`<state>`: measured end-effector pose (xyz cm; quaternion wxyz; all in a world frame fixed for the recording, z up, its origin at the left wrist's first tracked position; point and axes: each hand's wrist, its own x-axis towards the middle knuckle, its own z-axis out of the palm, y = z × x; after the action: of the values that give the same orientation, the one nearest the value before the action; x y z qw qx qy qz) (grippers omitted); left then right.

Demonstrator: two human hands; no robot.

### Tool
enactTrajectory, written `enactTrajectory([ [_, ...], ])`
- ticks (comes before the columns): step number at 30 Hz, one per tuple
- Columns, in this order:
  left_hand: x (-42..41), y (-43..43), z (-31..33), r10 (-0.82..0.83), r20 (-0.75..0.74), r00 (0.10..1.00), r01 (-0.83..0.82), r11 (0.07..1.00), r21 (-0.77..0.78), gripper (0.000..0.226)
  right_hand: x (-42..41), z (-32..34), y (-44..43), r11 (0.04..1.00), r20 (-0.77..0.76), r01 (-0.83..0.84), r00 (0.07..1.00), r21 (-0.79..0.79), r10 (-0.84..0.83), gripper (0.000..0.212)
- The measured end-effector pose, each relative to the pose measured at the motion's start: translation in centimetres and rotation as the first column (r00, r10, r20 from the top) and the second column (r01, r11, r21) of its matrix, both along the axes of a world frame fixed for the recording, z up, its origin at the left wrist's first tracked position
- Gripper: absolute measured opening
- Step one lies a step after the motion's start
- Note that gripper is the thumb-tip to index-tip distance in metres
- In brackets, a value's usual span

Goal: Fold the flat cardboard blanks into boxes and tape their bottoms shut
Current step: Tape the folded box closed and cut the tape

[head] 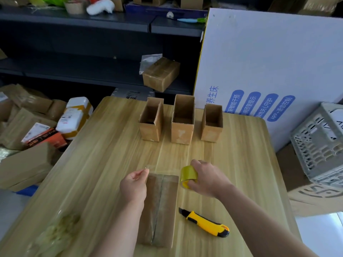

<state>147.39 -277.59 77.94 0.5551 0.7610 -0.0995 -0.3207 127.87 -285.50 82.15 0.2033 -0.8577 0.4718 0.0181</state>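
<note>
Cardboard box on the desk, flap seam up, between our hands. Left hand pinches a clear tape end thumb to forefinger, over the box's far left corner. Right hand curls round the yellow tape roll, just past the far right corner. Utility knife lies right of the box. Three open boxes stand farther back.

Matt cardboard box under glossy tape, on smooth wood-grain table.

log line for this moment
left hand: pinches tape end | right hand: grips tape roll | box: flaps closed | knife: on table | upright boxes: three, far side
</note>
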Motion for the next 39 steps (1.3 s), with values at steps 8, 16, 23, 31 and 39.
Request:
enactTrajectory([
  [8, 0.0, -0.1, -1.3, -0.001, -0.003, 1.0, 0.001, 0.999, 0.046, 0.015, 0.2, -0.8, 0.3, 1.0, -0.029, 0.006, 1.0, 0.001, -0.006, 0.039],
  [16, -0.3, -0.3, -1.4, 0.003, 0.036, 0.999, -0.006, 0.995, 0.097, 0.013, 0.3, -0.9, 0.4, 1.0, -0.042, 0.014, 0.999, 0.018, -0.014, 0.041],
  [23, -0.7, -0.3, -1.2, -0.055, 0.105, 0.993, 0.039, 0.989, 0.143, 0.016, 0.2, -1.1, 0.7, 0.999, -0.038, 0.031, 0.999, 0.024, -0.03, 0.038],
  [31, -0.5, -0.2, -1.0, -0.111, 0.121, 0.986, 0.089, 0.98, 0.177, 0.019, 0.3, -1.6, 0.9, 0.998, -0.02, 0.057, 0.998, 0.041, -0.056, 0.04],
  [39, -0.4, -0.2, -0.8, -0.079, 0.023, 0.997, 0.075, 0.985, 0.158, 0.015, 0.3, -1.9, 1.2, 0.996, -0.017, 0.072, 0.997, 0.044, -0.071, 0.04],
])
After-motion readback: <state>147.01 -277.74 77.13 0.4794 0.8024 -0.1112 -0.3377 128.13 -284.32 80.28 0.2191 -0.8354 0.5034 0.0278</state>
